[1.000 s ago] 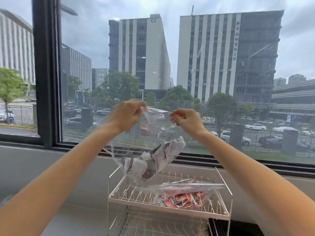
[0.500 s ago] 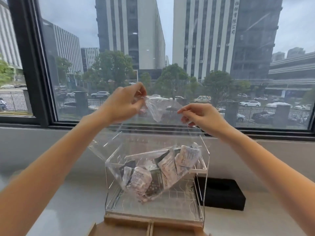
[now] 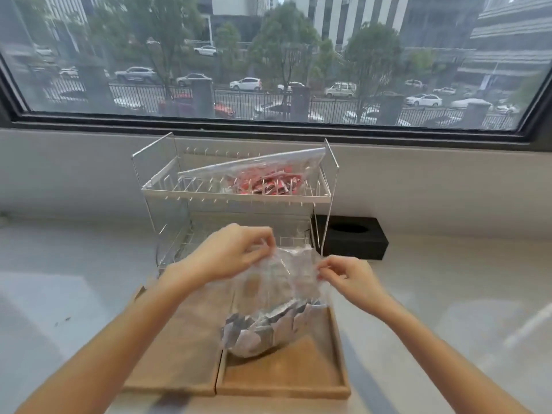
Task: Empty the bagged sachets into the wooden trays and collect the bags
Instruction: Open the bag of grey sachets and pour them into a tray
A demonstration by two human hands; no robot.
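Both grips pinch the top edge of a clear bag (image 3: 286, 282), the left hand (image 3: 236, 252) and right hand (image 3: 346, 279) with fingers curled on the plastic. The bag's grey-white sachets (image 3: 263, 330) hang over the right wooden tray (image 3: 337, 389), beside the left wooden tray (image 3: 167, 386). Beyond, a wire rack (image 3: 236, 195) holds a second bag of red sachets (image 3: 265, 180) on the table (image 3: 448, 309).

Clear sachet bag (image 3: 268, 309) over right wooden tray (image 3: 286, 375)
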